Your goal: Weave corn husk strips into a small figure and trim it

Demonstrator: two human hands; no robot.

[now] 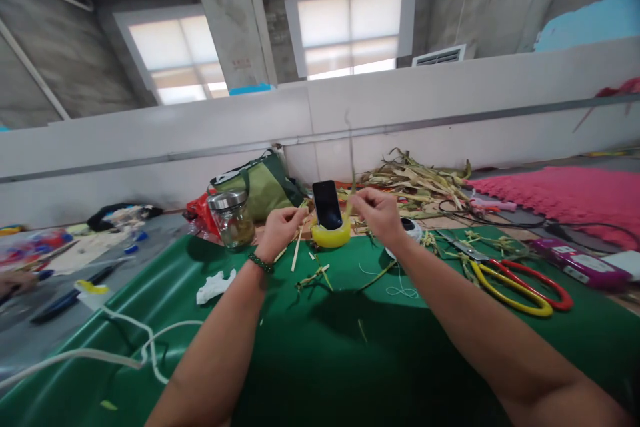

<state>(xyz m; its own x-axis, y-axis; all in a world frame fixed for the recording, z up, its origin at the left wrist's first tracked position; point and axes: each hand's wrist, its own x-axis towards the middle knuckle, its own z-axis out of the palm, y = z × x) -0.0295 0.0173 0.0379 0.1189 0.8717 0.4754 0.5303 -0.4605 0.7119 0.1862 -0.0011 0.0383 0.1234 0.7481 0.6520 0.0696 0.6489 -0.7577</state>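
Both arms reach forward over a green table cover (320,347). My left hand (281,230) is closed in a pinch on a thin pale leaf strip (297,250) that hangs down from it. My right hand (379,212) is also pinched shut on a long thin green strip (351,160) that rises above it, blurred. Between the hands a black phone (327,204) stands upright in a yellow ring holder (331,235). A beaded bracelet (261,262) circles my left wrist.
A lidded glass jar (233,218) and a green bag (260,187) stand at the left. A heap of dry leaves (420,181) lies behind. Yellow scissors (505,287) and red scissors (537,278) lie at the right, near a pink mat (560,197). A white cord (125,340) trails on the left.
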